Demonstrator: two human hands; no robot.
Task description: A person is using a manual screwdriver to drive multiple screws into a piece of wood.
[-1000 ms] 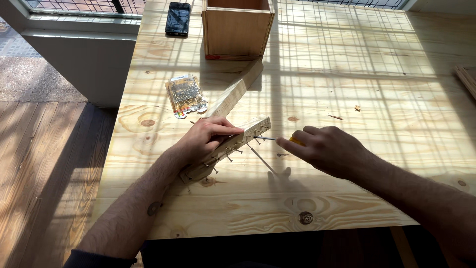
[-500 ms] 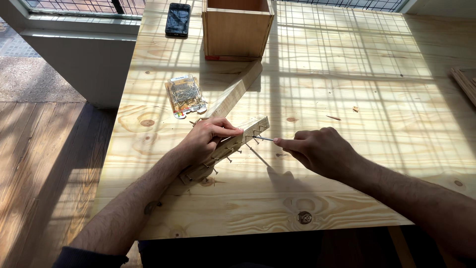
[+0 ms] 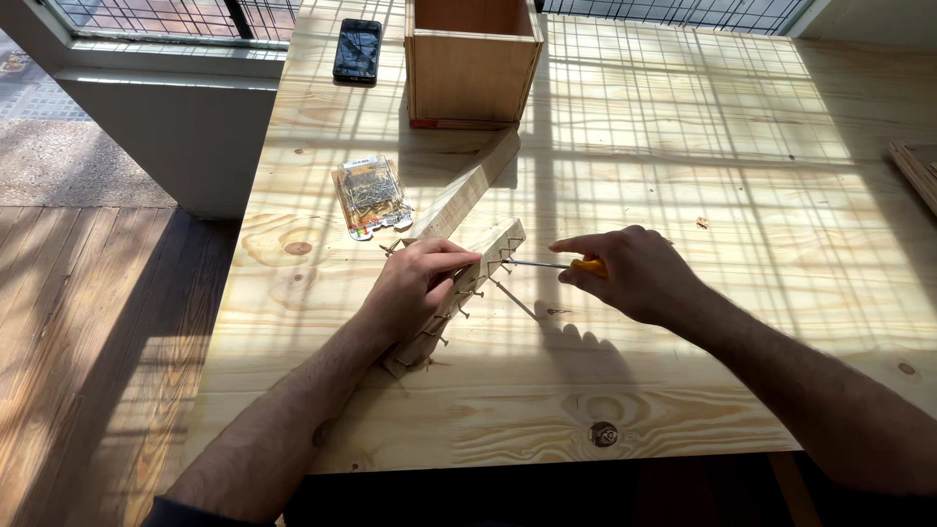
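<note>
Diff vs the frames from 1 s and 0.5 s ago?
Hardly any change. The right hand has shifted slightly, the tip of its orange-handled screwdriver staying at the screws in the wood strip. Unchanged: the left hand still pins the strip to the table; screw packet, loose wood strip, wooden box and phone unmoved.

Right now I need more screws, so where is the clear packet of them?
In the head view, the clear plastic packet of screws lies on the pale wooden table, left of the loose wooden strip, beyond the left hand.
</note>
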